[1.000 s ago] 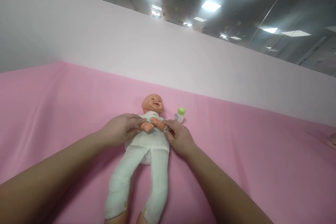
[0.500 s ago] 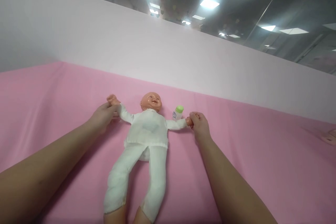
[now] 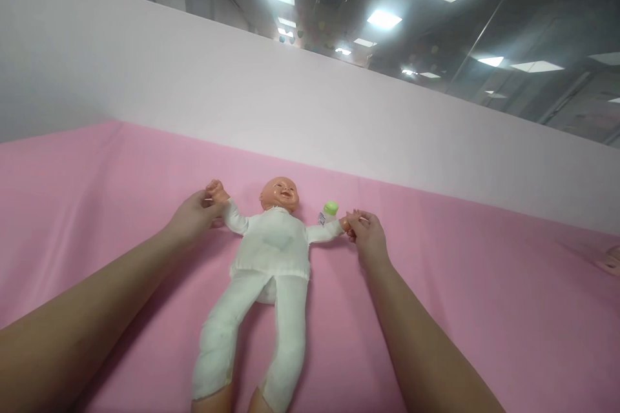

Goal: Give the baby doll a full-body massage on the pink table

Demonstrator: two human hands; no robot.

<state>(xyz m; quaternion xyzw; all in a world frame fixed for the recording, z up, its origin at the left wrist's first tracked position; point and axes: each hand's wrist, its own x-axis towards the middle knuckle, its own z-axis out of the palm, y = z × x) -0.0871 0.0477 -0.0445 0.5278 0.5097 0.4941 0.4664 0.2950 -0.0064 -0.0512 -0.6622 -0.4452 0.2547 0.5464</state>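
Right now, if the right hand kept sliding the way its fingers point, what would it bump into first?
The right hand points up and left, pinching the doll's hand. Past that, the small green-capped bottle seems first in line, though depth is hard to judge.

Your right hand [image 3: 367,237] covers most of the doll's [image 3: 271,258] far hand, and the doll's feet are cut off by the bottom edge. The green-capped bottle [image 3: 328,214] shows a label too small to read. A pale object [image 3: 611,261] is cut off by the right edge; you cannot tell what it is.
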